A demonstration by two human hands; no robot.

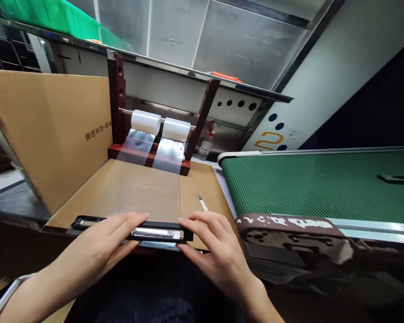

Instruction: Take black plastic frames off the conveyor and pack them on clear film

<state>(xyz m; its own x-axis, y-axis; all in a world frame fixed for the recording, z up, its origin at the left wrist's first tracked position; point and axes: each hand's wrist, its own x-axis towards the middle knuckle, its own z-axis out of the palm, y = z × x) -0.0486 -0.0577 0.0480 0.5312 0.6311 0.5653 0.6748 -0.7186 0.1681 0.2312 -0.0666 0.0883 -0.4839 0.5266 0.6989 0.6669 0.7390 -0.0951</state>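
Note:
Near the front edge of the cardboard sheet [202,179], a long black frame-like part [157,233] with a clear, shiny strip along its face sits between my hands. My left hand [103,240] pinches it with fingers above and thumb below. At its right end my right hand [217,242] grips it the same way. Beyond the left hand, a black end with a pale strip [84,222] shows; whether it belongs to the same part I cannot tell. A thin knife-like tool with a white handle [202,204] lies just beyond my right hand.
Two rolls of clear film [146,122] [177,129] hang on a dark red stand [150,159], film drawn down onto the cardboard. An upright cardboard panel [54,134] stands left. A green conveyor belt [316,188] runs right, with a dark item [399,179]. Behind stands a plastic bottle [205,146].

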